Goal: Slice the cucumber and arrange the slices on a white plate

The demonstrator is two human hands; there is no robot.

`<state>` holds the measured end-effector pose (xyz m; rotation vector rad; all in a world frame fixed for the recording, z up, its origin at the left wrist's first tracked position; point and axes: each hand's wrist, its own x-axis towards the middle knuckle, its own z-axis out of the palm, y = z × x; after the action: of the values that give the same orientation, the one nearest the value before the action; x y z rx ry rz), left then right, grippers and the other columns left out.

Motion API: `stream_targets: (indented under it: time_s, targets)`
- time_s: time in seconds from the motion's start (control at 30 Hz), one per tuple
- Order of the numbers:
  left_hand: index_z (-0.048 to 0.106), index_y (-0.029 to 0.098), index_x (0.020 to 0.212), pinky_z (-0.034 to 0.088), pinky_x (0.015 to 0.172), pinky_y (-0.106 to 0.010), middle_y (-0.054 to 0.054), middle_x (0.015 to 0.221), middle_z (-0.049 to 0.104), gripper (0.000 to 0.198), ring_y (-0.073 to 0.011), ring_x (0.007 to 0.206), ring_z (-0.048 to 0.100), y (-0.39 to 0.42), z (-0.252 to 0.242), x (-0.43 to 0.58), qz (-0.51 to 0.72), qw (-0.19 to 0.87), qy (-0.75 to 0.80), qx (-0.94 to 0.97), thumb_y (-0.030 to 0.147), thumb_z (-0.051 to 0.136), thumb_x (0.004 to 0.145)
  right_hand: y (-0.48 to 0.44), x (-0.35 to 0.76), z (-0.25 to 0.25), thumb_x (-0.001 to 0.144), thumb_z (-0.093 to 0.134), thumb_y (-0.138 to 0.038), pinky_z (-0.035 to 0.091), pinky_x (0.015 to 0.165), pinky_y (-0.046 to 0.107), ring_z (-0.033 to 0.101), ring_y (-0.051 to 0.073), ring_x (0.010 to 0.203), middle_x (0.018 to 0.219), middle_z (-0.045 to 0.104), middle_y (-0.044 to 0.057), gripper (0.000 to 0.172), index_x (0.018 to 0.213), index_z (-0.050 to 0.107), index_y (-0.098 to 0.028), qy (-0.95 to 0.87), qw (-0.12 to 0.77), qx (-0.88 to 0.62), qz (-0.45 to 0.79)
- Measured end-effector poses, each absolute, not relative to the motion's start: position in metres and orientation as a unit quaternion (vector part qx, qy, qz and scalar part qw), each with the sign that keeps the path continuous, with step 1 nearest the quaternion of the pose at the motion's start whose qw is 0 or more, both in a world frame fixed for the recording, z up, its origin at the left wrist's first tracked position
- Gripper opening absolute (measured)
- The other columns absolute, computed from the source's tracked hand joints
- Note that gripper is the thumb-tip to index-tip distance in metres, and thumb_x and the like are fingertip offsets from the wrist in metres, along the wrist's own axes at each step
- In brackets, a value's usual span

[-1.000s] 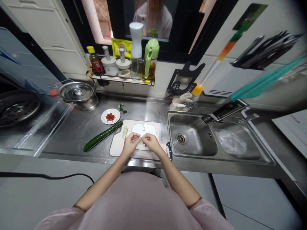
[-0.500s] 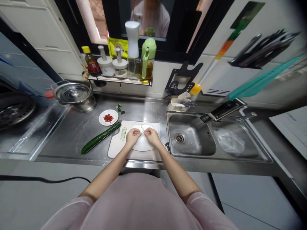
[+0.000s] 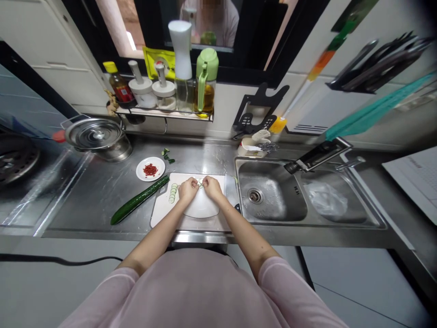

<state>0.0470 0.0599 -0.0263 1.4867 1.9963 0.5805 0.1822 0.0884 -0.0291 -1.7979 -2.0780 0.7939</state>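
Over the far part of a white plate (image 3: 201,208), my left hand (image 3: 187,189) and my right hand (image 3: 212,187) come close together with fingers pinched. Between the fingertips is a small, pale green-edged cucumber slice (image 3: 200,184), partly covered by the fingers. The plate rests on a light cutting board (image 3: 159,214). Left of my left hand, an overlapping row of cucumber slices (image 3: 173,193) lies on the board. A long dark-green cucumber (image 3: 138,200) lies slantwise, its cut end by the board. Beside my right forearm shows a knife's black handle (image 3: 238,208).
A small plate (image 3: 139,171) of chopped red bits and several cucumber offcuts (image 3: 167,156) sit behind the cucumber. A lidded steel pot (image 3: 116,148) stands at left, a sink (image 3: 273,200) at right. A seasoning rack (image 3: 164,112) hangs on the wall.
Both hands have moved slightly toward the far side of the plate and remain pinched around the cucumber slice. The whole view has shifted a little.
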Motion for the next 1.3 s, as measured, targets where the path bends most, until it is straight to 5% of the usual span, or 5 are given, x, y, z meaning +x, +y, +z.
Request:
stream_targets:
  time_s: [0.7,1.3]
  targets:
    - [0.065,0.026,0.091,0.029,0.086,-0.038,-0.003,0.090,0.073,0.016,-0.0240,0.097,0.062,0.072,-0.029,0.053,0.136,0.238,0.756,0.595,0.025,0.054,0.080,0.094,0.174,-0.026,0.098,0.037,-0.021,0.040,0.079,0.027,0.058,0.020,0.098,0.112,0.063,0.012,0.027,0.113,0.060,-0.017,-0.753,-0.002,-0.624,0.207]
    - [0.067,0.026,0.095,0.029,0.091,-0.041,-0.006,0.099,0.072,0.019,-0.0267,0.104,0.057,0.071,-0.022,0.052,0.135,0.231,0.753,0.602,0.033,0.053,0.085,0.083,0.183,-0.017,0.099,0.040,-0.030,0.041,0.081,0.030,0.055,0.022,0.106,0.113,0.061,0.011,0.026,0.116,0.057,-0.020,-0.713,0.000,-0.672,0.199]
